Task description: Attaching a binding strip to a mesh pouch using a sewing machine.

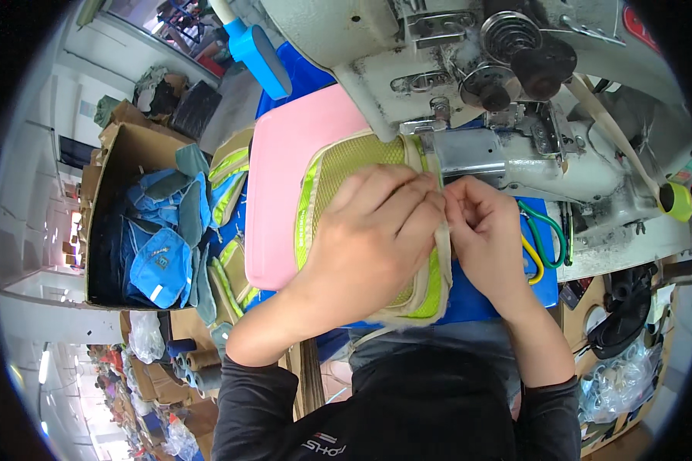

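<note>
A black shirt (430, 407) comes nearest, then the right hand (484, 234), pinching the beige edge (443, 257) of 1 green mesh piece (351, 160), and the left hand (377, 234) over it, grip unclear, the piece partly covering a pink board (275, 192) beside a sewing machine (469, 58).

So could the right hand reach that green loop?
Likely yes: the right hand is beside the green loop, nothing visibly blocking, though it's at the edge of the mesh piece.
</note>
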`<state>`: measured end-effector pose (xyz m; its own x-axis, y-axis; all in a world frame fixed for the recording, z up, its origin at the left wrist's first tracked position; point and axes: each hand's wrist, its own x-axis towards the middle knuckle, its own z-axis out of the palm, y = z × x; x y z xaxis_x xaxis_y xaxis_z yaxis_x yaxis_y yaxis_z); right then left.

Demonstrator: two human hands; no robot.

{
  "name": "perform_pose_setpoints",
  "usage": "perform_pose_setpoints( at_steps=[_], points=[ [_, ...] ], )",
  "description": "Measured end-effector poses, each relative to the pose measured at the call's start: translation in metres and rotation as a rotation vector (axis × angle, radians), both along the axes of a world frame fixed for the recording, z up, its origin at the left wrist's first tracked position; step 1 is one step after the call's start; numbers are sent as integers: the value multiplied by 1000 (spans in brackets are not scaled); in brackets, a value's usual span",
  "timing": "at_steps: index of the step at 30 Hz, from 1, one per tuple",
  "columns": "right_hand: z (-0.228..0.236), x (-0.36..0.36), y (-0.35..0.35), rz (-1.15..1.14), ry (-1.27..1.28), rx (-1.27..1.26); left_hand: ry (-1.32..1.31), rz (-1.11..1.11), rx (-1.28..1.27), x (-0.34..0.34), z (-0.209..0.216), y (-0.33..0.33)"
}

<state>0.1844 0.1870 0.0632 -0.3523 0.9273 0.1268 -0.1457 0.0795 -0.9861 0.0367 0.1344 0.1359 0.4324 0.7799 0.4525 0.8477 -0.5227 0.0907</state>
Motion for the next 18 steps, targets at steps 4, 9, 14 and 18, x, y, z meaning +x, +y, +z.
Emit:
perform_pose_setpoints(
  at_steps=[4,9,14,18],
  points=[
    [-2,1,3,-7,-44,8,-10,22,32,0,-6,1],
    [3,2,3,-14,-106,-12,-48,0,25,-6,-7,5],
    [-4,2,-4,2,-32,23,-90,-20,4,-9,-4,3],
    [-8,6,-11,26,17,-34,-35,67,-111,-15,-1,-6]
  ],
)
